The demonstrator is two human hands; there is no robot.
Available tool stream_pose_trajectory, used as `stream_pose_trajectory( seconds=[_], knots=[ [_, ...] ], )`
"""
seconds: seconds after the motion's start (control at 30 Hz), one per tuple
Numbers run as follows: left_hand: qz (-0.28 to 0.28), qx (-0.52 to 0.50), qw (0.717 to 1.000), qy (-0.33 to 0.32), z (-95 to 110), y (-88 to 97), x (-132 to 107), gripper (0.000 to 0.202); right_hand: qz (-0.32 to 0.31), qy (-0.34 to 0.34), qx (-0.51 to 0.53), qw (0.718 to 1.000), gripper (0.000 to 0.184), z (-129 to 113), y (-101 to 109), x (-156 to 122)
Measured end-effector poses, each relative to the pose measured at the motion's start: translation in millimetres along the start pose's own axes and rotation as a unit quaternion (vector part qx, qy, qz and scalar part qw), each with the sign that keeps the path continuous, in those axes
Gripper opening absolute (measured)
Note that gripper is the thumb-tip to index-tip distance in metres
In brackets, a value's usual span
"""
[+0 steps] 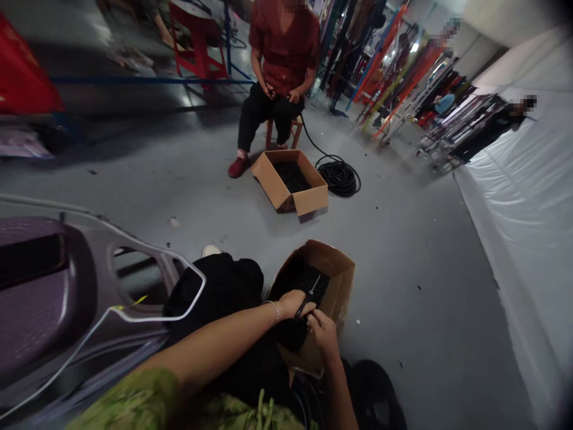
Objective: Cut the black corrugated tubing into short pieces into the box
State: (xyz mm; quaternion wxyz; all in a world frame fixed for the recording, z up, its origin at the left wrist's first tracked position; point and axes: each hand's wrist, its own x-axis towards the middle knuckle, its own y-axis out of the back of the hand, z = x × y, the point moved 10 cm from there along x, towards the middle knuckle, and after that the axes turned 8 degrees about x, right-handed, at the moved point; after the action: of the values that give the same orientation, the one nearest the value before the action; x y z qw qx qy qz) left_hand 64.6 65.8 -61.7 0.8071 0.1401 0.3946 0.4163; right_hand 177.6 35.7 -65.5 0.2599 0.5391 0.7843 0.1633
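Note:
My left hand is closed around the handles of a pair of scissors, held over an open cardboard box that leans against my knee. The box holds several small black pieces. My right hand is closed on a thin black piece right beside the scissor blades; what it is exactly I cannot make out. A bracelet sits on my left wrist. My black-trousered knee is just left of the box.
A seated person in a red shirt works across from me, with another cardboard box of black pieces and a coil of black cable at their feet. A purple moulded part lies left. White sheeting lines the right.

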Motion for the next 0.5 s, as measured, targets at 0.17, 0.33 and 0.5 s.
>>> stream_pose_trajectory(
  seconds=[0.17, 0.33, 0.5],
  knots=[
    [-0.019, -0.073, 0.996, 0.05, -7.4, -0.3, -2.5, 0.032, 0.027, 0.014, 0.048, 0.998, 0.039, -15.9, 0.8, -5.0],
    [-0.062, -0.155, 0.984, 0.069, -5.2, -9.4, -7.0, 0.039, 0.052, 0.019, 0.073, 0.996, 0.042, -27.0, 8.5, -4.7],
    [-0.045, -0.277, 0.956, 0.081, -4.5, -10.2, -8.7, 0.035, 0.073, 0.029, 0.049, 0.996, 0.042, -33.1, 12.0, -1.9]
  ],
)
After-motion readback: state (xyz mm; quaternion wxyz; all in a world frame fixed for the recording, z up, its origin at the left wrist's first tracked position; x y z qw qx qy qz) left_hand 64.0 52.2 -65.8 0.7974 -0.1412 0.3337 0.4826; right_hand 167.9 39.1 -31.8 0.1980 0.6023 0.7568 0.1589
